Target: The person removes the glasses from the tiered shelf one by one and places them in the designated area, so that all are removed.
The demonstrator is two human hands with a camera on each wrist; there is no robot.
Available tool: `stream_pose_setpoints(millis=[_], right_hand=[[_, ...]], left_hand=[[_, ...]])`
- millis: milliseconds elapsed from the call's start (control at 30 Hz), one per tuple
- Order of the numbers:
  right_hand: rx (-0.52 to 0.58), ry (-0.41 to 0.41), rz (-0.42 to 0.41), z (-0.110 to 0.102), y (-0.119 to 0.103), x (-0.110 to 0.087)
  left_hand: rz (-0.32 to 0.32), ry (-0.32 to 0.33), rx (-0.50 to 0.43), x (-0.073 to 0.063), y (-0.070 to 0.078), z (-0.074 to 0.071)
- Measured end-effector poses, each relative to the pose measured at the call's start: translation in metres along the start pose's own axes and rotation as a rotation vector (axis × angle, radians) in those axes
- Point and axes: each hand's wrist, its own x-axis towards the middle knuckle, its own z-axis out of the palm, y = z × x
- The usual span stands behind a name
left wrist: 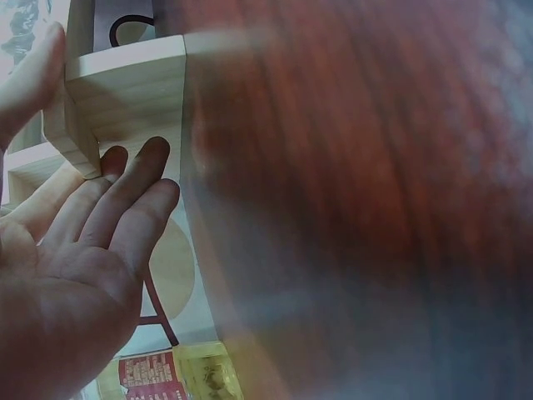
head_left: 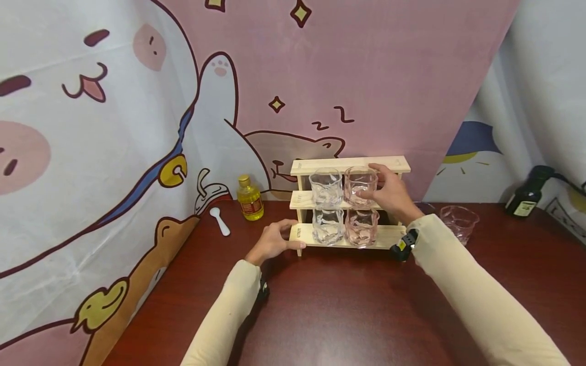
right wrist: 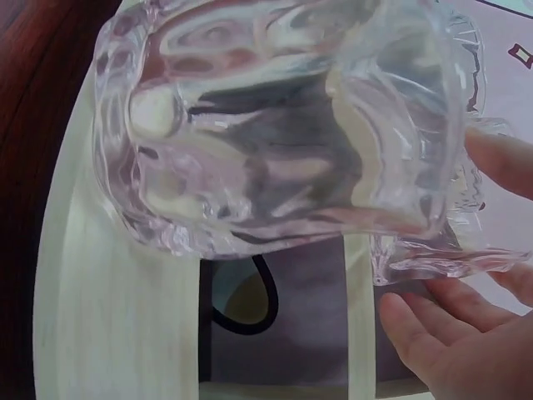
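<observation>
A pale wooden three-tier rack (head_left: 350, 165) stands on the dark red table, bearing clear and pinkish wavy glasses. My left hand (head_left: 272, 241) grips the rack's left end by the lower shelf; in the left wrist view its thumb lies in front, its fingers (left wrist: 137, 183) behind. My right hand (head_left: 391, 190) holds the pinkish glass (head_left: 354, 178) on the middle shelf, thumb in front and fingers at its far side. Beside that is a clear glass (head_left: 326, 189). Below stand another clear glass (head_left: 328, 226) and a pinkish glass (right wrist: 275, 142), large in the right wrist view.
Left of the rack stand a small yellow oil bottle (head_left: 250, 201) and a white spoon (head_left: 221, 222). Right of it are another pinkish glass (head_left: 459, 223), partly behind my right sleeve, and a dark bottle (head_left: 528, 193). A printed cloth (head_left: 366, 76) hangs behind the table.
</observation>
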Motion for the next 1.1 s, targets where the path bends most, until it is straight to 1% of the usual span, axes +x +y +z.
stream_pose_setpoints(millis=[167, 300, 467, 733, 900, 1100], right_hand=[[0.073, 0.013, -0.012, 0.0030, 0.0019, 0.0002], [0.092, 0.031, -0.023, 0.0045, 0.0041, 0.0001], [0.118, 0.050, -0.007, 0.0068, 0.0056, -0.0005], [0.146, 0.060, 0.005, 0.0070, 0.0034, -0.0020], [0.138, 0.062, 0.016, 0.0065, 0.0007, -0.0026], [0.147, 0.067, 0.010, 0.0048, 0.0004, -0.0020]], left_hand=[[-0.003, 0.003, 0.007, 0.0008, -0.0007, -0.0002], [-0.013, 0.003, 0.012, 0.0015, -0.0009, 0.0006], [-0.011, 0.003, 0.022, 0.0020, -0.0019, 0.0021], [-0.008, 0.006, 0.020, 0.0016, -0.0025, 0.0024], [-0.008, 0.007, 0.020, 0.0003, -0.0013, 0.0024], [0.002, 0.002, 0.007, -0.0002, -0.0011, 0.0018]])
